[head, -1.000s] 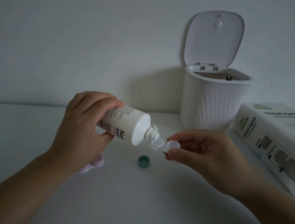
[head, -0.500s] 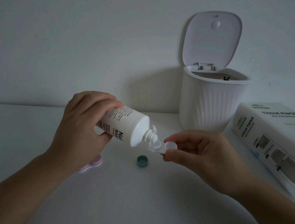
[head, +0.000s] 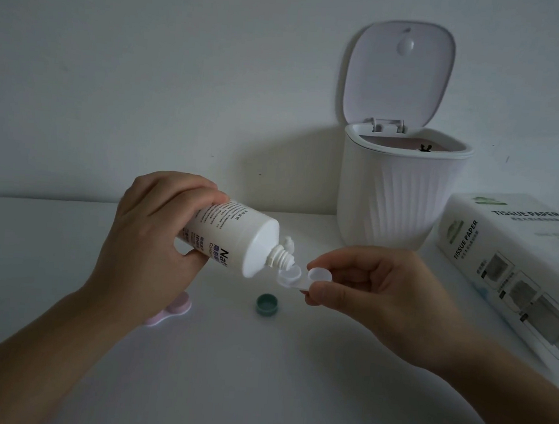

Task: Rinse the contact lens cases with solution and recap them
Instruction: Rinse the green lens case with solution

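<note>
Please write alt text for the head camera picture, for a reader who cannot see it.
The left hand tilts a white solution bottle, its nozzle over one well of a clear lens case pinched by the right hand. On the white table lie a green cap and a pink lens case; behind stand an open white bin and a tissue pack.

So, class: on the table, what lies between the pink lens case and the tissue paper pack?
In the head view, only the green cap lies on the table between the pink lens case and the tissue paper pack.
</note>
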`<state>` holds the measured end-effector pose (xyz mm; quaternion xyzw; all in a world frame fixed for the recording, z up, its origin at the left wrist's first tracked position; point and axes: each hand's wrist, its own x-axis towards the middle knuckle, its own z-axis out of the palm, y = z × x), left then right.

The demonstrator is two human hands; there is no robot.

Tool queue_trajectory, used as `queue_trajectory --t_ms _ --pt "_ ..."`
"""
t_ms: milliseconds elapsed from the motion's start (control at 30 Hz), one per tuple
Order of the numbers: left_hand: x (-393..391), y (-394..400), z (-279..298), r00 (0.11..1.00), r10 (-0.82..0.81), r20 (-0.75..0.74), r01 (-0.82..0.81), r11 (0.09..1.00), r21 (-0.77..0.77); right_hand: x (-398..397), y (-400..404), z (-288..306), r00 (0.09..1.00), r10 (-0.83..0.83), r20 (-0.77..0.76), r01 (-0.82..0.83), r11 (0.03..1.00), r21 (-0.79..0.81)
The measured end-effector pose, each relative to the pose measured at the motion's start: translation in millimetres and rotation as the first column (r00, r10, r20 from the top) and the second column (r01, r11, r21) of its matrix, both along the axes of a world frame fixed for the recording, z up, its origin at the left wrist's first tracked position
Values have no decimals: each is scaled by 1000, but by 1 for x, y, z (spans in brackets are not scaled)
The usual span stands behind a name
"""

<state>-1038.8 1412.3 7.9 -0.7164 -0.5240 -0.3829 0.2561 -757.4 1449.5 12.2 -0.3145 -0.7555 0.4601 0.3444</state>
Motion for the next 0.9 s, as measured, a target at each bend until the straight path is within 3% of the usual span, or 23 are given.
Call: queue_trajectory --t_ms 900 --pt "4 -4 0 997 13 78 -10 999 -42 2 1 2 999 -9 -41 8 1000 -17"
